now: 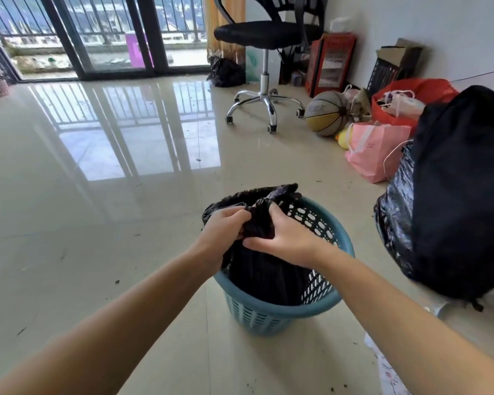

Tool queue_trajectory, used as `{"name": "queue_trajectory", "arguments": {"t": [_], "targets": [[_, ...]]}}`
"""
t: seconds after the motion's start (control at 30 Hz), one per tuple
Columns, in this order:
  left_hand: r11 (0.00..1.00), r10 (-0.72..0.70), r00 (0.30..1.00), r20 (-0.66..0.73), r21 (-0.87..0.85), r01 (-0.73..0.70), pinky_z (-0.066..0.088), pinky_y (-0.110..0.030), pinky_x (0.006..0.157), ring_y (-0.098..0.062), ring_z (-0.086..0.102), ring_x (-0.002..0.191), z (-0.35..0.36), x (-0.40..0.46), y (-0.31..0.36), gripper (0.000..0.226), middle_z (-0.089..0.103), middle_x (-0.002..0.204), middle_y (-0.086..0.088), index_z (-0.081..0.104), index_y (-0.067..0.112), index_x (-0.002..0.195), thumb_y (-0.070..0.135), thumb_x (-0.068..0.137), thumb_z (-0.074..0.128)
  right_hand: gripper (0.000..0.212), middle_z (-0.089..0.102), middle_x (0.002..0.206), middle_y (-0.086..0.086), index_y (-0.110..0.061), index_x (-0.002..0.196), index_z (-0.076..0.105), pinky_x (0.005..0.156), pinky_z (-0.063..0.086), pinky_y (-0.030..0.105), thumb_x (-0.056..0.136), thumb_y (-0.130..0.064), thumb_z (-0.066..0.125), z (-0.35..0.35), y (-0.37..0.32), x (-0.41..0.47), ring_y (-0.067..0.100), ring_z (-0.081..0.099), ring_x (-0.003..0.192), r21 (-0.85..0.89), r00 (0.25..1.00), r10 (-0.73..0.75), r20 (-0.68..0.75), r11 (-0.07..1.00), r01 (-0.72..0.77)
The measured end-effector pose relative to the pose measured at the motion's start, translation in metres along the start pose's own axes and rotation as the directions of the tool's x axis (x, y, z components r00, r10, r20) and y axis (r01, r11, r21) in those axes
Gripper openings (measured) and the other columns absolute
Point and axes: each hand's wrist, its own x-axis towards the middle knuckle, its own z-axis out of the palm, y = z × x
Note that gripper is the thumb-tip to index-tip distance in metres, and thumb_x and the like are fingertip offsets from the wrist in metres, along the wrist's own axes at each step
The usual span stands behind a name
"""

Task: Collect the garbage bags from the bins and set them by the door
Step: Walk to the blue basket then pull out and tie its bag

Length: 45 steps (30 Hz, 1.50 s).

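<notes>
A black garbage bag (265, 275) sits inside a teal perforated plastic bin (320, 310) on the tiled floor in front of me. Its gathered top rises above the bin's rim. My left hand (221, 232) clutches the bunched plastic from the left. My right hand (283, 238) grips the same bunched neck from the right, thumb underneath. Both hands touch each other's side of the bag. Another tied black garbage bag (226, 71) lies on the floor by the sliding glass balcony door (109, 35) at the far end.
A black swivel chair (264, 52) stands behind the bin. Along the right wall lie a basketball (327, 114), a pink paper bag (375, 153), a red bag (411, 95), a red heater (331, 64) and a large black bundle (457, 195). Small litter specks dot the glossy floor.
</notes>
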Motion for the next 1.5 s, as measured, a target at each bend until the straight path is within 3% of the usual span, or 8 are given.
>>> {"name": "queue_trajectory", "arguments": {"t": [0.27, 0.47, 0.57, 0.73, 0.93, 1.1, 1.4, 1.5], "targets": [[0.704, -0.498, 0.863, 0.085, -0.542, 0.46, 0.038, -0.046, 0.106, -0.027, 0.053, 0.105, -0.036, 0.002, -0.029, 0.032, 0.051, 0.116, -0.021, 0.051, 0.004, 0.121, 0.025, 0.097, 0.048, 0.012, 0.058, 0.074, 0.001, -0.017, 0.093, 0.056, 0.046, 0.036, 0.011, 0.089, -0.011, 0.047, 0.009, 0.025, 0.003, 0.013, 0.05, 0.057, 0.008, 0.943, 0.096, -0.319, 0.995, -0.098], [0.63, -0.587, 0.755, 0.291, -0.422, 0.652, 0.058, -0.046, 0.071, -0.025, 0.068, 0.064, -0.028, -0.016, -0.035, 0.048, 0.067, 0.075, -0.013, 0.057, 0.002, 0.095, 0.048, 0.096, 0.043, 0.016, 0.044, 0.074, -0.002, -0.019, 0.076, 0.047, 0.048, 0.034, 0.016, 0.09, -0.011, 0.046, 0.007, 0.03, 0.002, 0.011, 0.043, 0.056, 0.07, 0.891, 0.072, -0.448, 0.997, -0.046], [0.629, -0.525, 0.82, 0.229, -0.545, 0.555, 0.05, -0.047, 0.09, -0.03, 0.065, 0.094, -0.028, -0.006, -0.035, 0.05, 0.066, 0.103, -0.018, 0.051, 0.006, 0.119, 0.049, 0.096, 0.041, 0.017, 0.066, 0.09, 0.016, -0.014, 0.098, 0.061, 0.072, 0.05, 0.036, 0.09, -0.014, 0.046, 0.005, 0.027, 0.001, 0.031, 0.061, 0.077, 0.249, 0.922, 0.123, -0.366, 0.968, -0.03], [0.541, -0.427, 0.904, -0.032, -0.81, 0.227, 0.051, -0.038, 0.08, -0.021, 0.067, 0.062, -0.048, 0.021, -0.02, 0.023, 0.068, 0.063, -0.011, 0.053, 0.001, 0.088, 0.006, 0.099, 0.034, 0.019, 0.063, 0.086, 0.002, -0.017, 0.102, 0.06, 0.078, 0.048, 0.036, 0.088, -0.018, 0.048, 0.002, 0.041, -0.001, 0.02, 0.059, 0.082, 0.272, 0.962, 0.189, -0.196, 0.953, -0.132], [0.987, -0.06, 0.997, 0.048, -0.148, 0.066, 0.055, -0.033, 0.079, -0.022, 0.065, 0.082, 0.0, -0.015, -0.004, 0.04, 0.068, 0.088, -0.011, 0.066, 0.007, 0.1, -0.013, 0.09, 0.033, 0.095, 0.031, 0.144, -0.021, -0.029, 0.151, 0.009, 0.11, 0.028, 0.018, 0.079, -0.032, 0.071, 0.004, 0.037, -0.01, 0.0, 0.033, 0.134, 0.173, 0.999, -0.029, 0.034, 0.985, 0.023], [0.85, 0.102, 0.954, 0.283, 0.473, -0.231, 0.046, -0.008, 0.082, -0.004, 0.059, 0.093, 0.006, -0.023, 0.005, 0.043, 0.063, 0.099, 0.01, 0.068, 0.02, 0.105, -0.008, 0.086, 0.041, 0.018, 0.067, 0.106, -0.004, -0.023, 0.104, 0.066, 0.088, 0.05, 0.032, 0.09, -0.02, 0.056, 0.015, 0.032, -0.009, 0.015, 0.062, 0.101, -0.112, 0.992, -0.086, -0.096, 0.991, 0.075], [0.942, -0.336, 0.907, 0.254, 0.078, 0.327, 0.048, -0.04, 0.094, -0.024, 0.058, 0.108, 0.002, 0.027, -0.027, 0.031, 0.062, 0.113, -0.007, 0.059, 0.019, 0.114, 0.04, 0.091, 0.057, 0.034, 0.056, 0.088, -0.025, -0.045, 0.084, 0.052, 0.08, 0.039, 0.002, 0.092, -0.011, 0.054, 0.01, 0.023, -0.03, -0.017, 0.053, 0.085, -0.012, 0.948, -0.255, 0.19, 0.965, 0.262], [0.946, -0.323, 0.887, 0.33, 0.084, 0.313, 0.049, -0.046, 0.094, -0.029, 0.063, 0.093, 0.022, 0.025, -0.038, 0.015, 0.068, 0.108, -0.022, 0.068, 0.008, 0.099, 0.003, 0.088, 0.058, 0.024, 0.06, 0.09, -0.018, -0.034, 0.087, 0.057, 0.077, 0.04, 0.002, 0.091, -0.011, 0.055, 0.003, 0.035, -0.034, -0.016, 0.054, 0.085, -0.007, 0.95, -0.222, 0.219, 0.973, 0.229]]}}
